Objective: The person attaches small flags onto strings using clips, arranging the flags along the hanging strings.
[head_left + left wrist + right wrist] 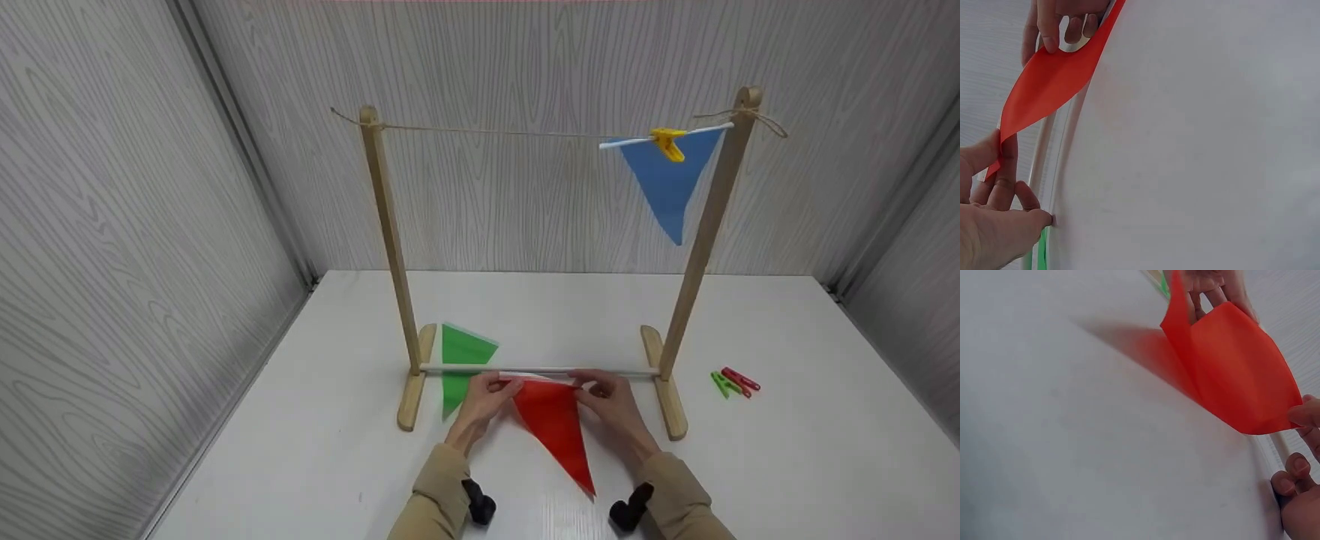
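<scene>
Both hands, left (482,401) and right (613,400), pinch the red flag's (557,427) top corners (green flag (459,361) beside).

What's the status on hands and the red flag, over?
Left hand and right hand each pinch a top corner of the red flag, grip firm. Flag lies on the white table by the rack's lower rod. Green flag alongside, nothing blocking.
</scene>
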The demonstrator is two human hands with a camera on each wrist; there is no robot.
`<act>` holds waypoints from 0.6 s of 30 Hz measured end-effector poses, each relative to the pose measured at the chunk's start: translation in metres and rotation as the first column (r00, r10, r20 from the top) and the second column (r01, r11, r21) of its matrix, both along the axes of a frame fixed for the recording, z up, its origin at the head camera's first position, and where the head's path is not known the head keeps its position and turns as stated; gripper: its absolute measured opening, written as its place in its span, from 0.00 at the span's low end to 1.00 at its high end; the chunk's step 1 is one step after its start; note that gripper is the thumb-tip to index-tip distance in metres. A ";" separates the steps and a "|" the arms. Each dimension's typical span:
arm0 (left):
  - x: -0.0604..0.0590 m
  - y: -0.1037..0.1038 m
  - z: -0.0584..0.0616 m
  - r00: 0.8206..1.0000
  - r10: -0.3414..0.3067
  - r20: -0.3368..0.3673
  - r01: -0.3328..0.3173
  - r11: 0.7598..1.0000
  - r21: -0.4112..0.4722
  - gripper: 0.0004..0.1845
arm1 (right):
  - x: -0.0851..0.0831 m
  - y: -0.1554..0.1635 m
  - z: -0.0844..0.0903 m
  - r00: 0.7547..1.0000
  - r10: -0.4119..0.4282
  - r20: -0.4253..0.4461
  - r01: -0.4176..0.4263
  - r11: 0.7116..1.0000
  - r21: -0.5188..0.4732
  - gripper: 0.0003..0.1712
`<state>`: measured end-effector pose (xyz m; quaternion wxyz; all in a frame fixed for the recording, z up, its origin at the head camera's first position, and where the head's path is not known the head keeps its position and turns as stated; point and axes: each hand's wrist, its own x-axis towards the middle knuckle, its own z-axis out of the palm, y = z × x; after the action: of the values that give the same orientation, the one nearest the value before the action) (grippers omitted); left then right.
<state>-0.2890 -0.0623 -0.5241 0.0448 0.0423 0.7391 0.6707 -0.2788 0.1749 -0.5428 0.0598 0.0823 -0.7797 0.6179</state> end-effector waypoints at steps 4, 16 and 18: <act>-0.002 0.001 -0.001 1.000 0.022 -0.009 -0.022 1.000 -0.017 0.14 | 0.000 0.001 0.001 1.000 -0.006 -0.001 0.006 1.000 0.006 0.15; 0.003 0.004 -0.002 0.997 0.076 0.007 -0.076 0.997 -0.001 0.19 | 0.005 0.046 0.023 0.988 -0.137 0.064 0.146 0.977 -0.155 0.17; 0.003 0.004 -0.002 0.997 0.082 -0.002 -0.082 0.997 -0.002 0.20 | 0.005 0.059 0.027 0.977 -0.201 0.075 0.212 0.957 -0.198 0.18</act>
<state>-0.2861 -0.0578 -0.5264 0.0165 0.0127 0.7410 0.6712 -0.2736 0.2340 -0.5161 0.1110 -0.0228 -0.7174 0.6874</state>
